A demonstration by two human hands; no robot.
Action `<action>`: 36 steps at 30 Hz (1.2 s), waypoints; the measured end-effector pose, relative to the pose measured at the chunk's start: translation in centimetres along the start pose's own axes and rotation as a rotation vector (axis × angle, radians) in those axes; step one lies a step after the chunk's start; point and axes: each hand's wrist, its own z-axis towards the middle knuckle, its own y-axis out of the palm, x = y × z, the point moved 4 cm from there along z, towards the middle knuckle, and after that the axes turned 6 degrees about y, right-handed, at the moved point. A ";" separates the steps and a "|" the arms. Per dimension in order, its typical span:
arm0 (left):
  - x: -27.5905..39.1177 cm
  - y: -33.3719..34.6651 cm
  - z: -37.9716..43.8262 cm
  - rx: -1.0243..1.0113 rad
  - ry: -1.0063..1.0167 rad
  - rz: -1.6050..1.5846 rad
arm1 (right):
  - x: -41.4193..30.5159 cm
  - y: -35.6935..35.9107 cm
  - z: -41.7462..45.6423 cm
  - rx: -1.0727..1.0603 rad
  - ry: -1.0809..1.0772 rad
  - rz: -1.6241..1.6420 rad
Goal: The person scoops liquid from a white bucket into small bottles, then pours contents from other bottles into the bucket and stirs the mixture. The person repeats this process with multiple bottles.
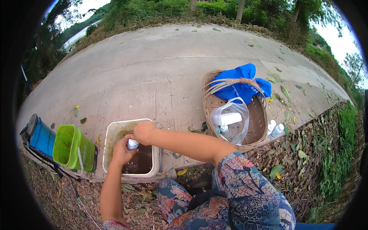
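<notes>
Over a square white bucket [156,161] with brown liquid [141,164] in it, both hands meet around a small white plastic bottle [132,144]. My left hand [123,152] grips the bottle between thumb and fingers. My right hand [143,132] is closed at the bottle's top end; whether it holds the cap is hidden. A wicker basket [205,109] to the right holds a blue bag [235,83] and a clear plastic bag [243,115] with a white box and a small bottle inside.
Left of the bucket stand a green pail [83,146] and a blue tank with black straps [43,138]. Several white bottles [276,130] stand right of the basket. The concrete slab [129,83] ends at an edge near the knees, with leaf litter [287,178] beyond it.
</notes>
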 end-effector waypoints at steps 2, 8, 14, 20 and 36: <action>-0.5 -0.3 -0.2 0.020 -0.078 -0.089 | -0.5 -0.5 -0.1 0.076 -0.124 0.064; 3.7 -1.2 -0.6 -0.069 -0.018 0.220 | -0.6 -0.2 -0.5 -0.061 0.016 0.003; 3.8 -1.8 -1.6 -0.064 -0.169 0.043 | 0.2 -0.8 -0.6 -0.013 -0.342 0.202; 5.5 -1.3 -3.2 0.094 -0.245 0.097 | -0.6 -0.8 -0.4 -0.066 -0.218 0.340; 10.3 1.7 -7.1 0.732 -0.231 0.363 | -2.4 -2.9 0.7 0.313 -0.516 0.139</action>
